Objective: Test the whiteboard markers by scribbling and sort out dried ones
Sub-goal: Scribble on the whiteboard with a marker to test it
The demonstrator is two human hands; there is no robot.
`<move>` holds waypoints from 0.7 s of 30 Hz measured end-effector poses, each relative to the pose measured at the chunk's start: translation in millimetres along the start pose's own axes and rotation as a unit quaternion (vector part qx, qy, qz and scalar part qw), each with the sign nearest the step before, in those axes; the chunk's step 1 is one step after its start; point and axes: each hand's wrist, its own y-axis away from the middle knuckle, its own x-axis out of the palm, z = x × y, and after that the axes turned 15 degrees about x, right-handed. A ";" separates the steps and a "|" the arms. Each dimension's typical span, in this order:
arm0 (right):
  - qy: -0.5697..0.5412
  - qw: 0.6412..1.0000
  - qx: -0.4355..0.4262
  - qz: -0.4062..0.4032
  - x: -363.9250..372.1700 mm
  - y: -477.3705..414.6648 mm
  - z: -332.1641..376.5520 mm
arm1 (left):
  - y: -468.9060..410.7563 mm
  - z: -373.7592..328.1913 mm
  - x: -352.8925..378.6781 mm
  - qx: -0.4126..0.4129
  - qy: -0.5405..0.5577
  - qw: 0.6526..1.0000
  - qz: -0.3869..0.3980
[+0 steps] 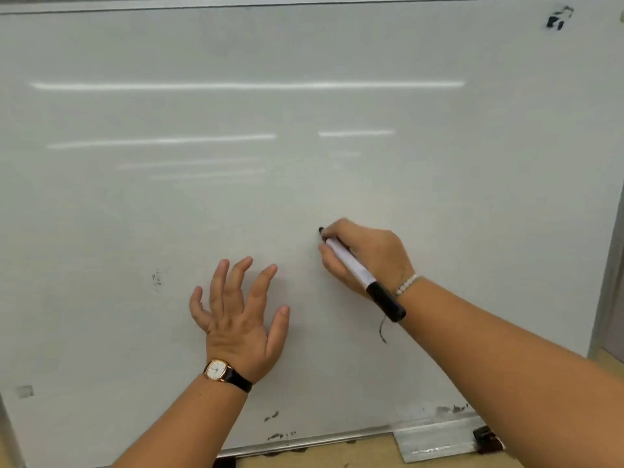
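Right hand [368,255] grips a white-barrelled black marker [354,268], its tip against the whiteboard [236,204] right of centre. The fingers hide the front of the barrel, and no fresh ink can be made out at the tip. Left hand [239,315] is spread wide before the board's lower middle; contact is unclear. A short dark stroke [382,331] lies below the marker's black end. Black smudges [559,18] mark the top right corner, and a metal tray [435,440] sits at the bottom edge.

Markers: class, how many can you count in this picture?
1. The marker is gripped in the right hand, its tip at the whiteboard. The left hand holds none. A dark thing on the tray is too unclear to name; others may be hidden.
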 end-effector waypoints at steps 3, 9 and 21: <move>-0.044 0.987 -0.006 -0.152 -24.3 -54.3 25.2 | -33.9 18.5 -9.4 -0.015 -0.009 1.000 0.010; -0.102 0.985 0.018 -0.138 -32.2 -103.8 56.5 | -66.4 42.2 -14.5 -0.007 -0.051 0.997 0.061; 0.016 0.991 -0.117 -0.068 14.6 -29.7 25.3 | -53.2 43.6 -2.4 0.030 -0.068 0.994 0.082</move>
